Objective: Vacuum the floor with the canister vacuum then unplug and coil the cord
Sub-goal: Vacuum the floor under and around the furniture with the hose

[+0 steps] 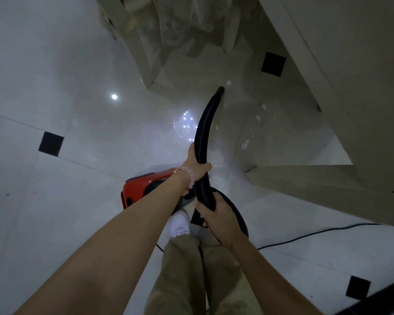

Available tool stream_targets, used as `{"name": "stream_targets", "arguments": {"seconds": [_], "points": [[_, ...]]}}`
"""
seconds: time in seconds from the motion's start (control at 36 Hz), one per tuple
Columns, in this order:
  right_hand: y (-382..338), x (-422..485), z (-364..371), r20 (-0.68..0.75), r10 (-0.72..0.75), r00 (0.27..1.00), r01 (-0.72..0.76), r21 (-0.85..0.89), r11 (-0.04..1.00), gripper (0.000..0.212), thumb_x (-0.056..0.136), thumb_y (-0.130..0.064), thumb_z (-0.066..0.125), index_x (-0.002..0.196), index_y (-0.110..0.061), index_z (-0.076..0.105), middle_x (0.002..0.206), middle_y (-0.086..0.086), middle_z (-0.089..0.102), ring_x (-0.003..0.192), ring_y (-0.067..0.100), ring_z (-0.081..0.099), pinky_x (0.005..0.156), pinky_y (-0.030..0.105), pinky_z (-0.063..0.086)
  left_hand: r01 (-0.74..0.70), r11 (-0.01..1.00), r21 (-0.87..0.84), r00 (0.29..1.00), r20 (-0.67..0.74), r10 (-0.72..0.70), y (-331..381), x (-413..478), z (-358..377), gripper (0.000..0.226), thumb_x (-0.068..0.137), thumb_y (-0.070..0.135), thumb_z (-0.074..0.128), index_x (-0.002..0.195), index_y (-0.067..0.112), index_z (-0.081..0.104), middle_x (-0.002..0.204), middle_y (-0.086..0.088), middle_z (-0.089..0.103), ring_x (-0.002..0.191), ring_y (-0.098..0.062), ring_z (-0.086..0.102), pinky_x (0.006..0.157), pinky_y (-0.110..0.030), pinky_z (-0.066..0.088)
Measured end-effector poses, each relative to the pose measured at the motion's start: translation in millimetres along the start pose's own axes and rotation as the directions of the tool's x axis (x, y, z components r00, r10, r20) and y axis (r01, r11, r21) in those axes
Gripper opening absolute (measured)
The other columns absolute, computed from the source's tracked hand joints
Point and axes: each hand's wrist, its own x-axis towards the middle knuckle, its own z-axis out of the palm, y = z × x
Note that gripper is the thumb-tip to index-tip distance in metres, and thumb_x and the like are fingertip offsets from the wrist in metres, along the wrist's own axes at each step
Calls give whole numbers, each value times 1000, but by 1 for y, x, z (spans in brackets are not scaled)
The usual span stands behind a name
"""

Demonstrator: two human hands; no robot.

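A black ribbed vacuum hose (206, 123) curves forward over the pale tiled floor, its open end (220, 89) low near a table leg. My left hand (197, 165), with a bead bracelet at the wrist, grips the hose midway. My right hand (216, 214) grips it lower, close to my body. The red canister vacuum (143, 187) sits on the floor under my left forearm. Its black cord (316, 234) trails off to the right across the tiles.
Small white paper scraps (246, 144) lie scattered on the floor right of the hose. A beige table and chair (150, 48) stand ahead; a large beige cabinet (350, 87) fills the right. My white shoe (180, 223) is beside the canister.
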Motion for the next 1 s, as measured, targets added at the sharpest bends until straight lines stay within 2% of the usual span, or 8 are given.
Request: {"name": "stream_targets", "arguments": {"seconds": [0.14, 0.33, 0.47, 0.56, 0.64, 0.72, 0.83, 1.0], "points": [[-1, 7, -2, 2, 9, 1000, -9, 38, 999, 70, 65, -69, 53, 115, -20, 58, 86, -8, 61, 81, 17, 59, 86, 47, 54, 17, 999, -36, 1000, 21, -16, -1, 13, 2, 68, 88, -1, 51, 141, 25, 18, 85, -4, 43, 64, -22, 53, 56, -30, 50], [2, 18, -8, -2, 16, 1000, -16, 21, 1000, 33, 83, -53, 60, 100, -26, 54, 87, -6, 62, 81, 20, 59, 84, 45, 54, 35, 999, 10, 998, 44, -36, 4, 27, 5, 71, 85, 3, 53, 143, 19, 16, 98, -9, 45, 82, -28, 50, 83, -44, 51], [0, 23, -8, -14, 27, 1000, -26, 75, 997, 49, 68, -70, 55, 98, -32, 53, 87, -4, 63, 81, 20, 60, 83, 47, 54, 20, 997, 69, 996, 82, -25, 11, 35, 7, 77, 86, 6, 54, 146, 24, 10, 104, -5, 45, 87, -30, 55, 87, -46, 53], [-2, 27, -9, -15, 31, 999, -29, 104, 994, 44, 73, -66, 59, 98, -29, 56, 84, -3, 63, 75, 18, 61, 81, 48, 55, 7, 996, 92, 994, 107, -17, 18, 36, 7, 80, 86, 8, 55, 147, 29, 9, 110, -8, 46, 91, -32, 55, 90, -51, 52], [-5, 30, -9, -23, 29, 999, -26, 136, 990, 32, 85, -50, 62, 98, -22, 57, 80, -2, 63, 66, 15, 60, 77, 47, 55, -7, 991, 133, 991, 132, -11, 23, 37, 4, 83, 80, 15, 58, 146, 30, 10, 112, -12, 47, 93, -35, 57, 91, -52, 52], [-8, 30, -7, -39, 30, 999, -23, 177, 984, 31, 83, -53, 61, 90, -24, 56, 77, 0, 63, 67, 17, 59, 74, 46, 54, -18, 987, 162, 984, 179, -12, 27, 39, 2, 84, 82, 16, 60, 147, 31, 10, 109, -7, 46, 95, -36, 59, 90, -50, 53], [-8, 28, -2, -60, 46, 997, -33, 206, 978, 27, 84, -55, 59, 85, -28, 55, 75, -2, 63, 66, 16, 59, 73, 42, 52, -65, 986, 156, 975, 222, 29, 28, 39, 3, 83, 85, 15, 62, 146, 33, 10, 98, -2, 46, 79, -24, 58, 77, -41, 55], [-2, 19, 3, -64, 75, 995, -63, 170, 983, 33, 87, -51, 58, 101, -21, 57, 81, -10, 60, 78, 13, 58, 81, 38, 51, -47, 990, 131, 965, 262, 11, 17, 33, 4, 76, 87, 11, 60, 144, 31, 14, 93, -1, 45, 71, -20, 56, 68, -35, 55]]}}
